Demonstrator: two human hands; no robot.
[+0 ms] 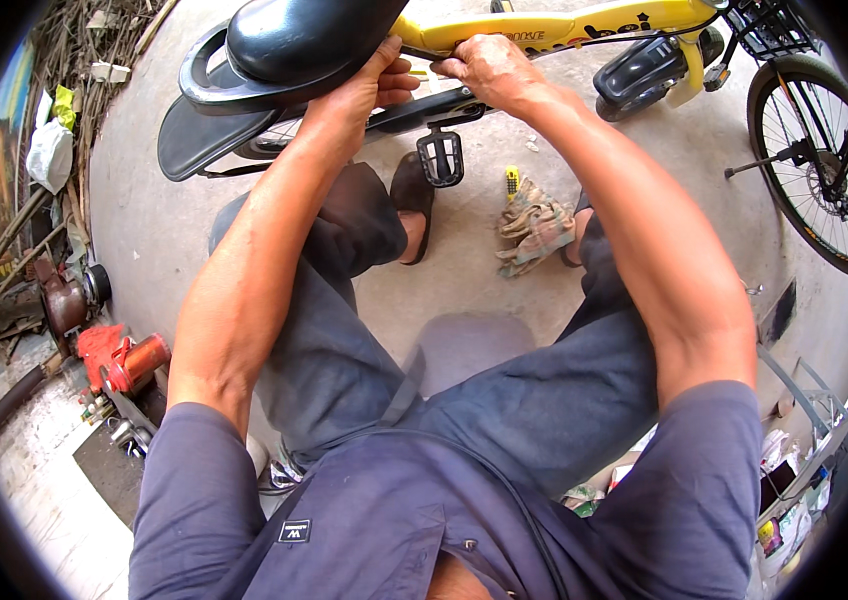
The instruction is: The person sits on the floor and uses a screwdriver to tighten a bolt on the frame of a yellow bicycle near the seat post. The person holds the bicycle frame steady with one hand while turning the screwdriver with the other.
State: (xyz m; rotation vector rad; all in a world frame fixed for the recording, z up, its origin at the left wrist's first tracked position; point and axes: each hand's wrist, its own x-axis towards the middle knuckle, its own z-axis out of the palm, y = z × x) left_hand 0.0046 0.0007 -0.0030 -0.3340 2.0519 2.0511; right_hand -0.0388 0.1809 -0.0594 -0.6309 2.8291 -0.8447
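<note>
A yellow electric bicycle with a black saddle stands across the top of the view. My left hand is just under the saddle's right side, its thumb up by the yellow frame and its fingers curled below. Against the lower edge of the frame, my right hand has its thumb and forefinger pinched together. Whatever lies between the fingers of either hand is too small or hidden to make out. Below the hands hangs a black pedal.
A crumpled camouflage cloth and a yellow-and-black tool lie on the concrete floor between my feet. A red metal tool sits at left, below piled sticks. At right are the front wheel and a grey rack.
</note>
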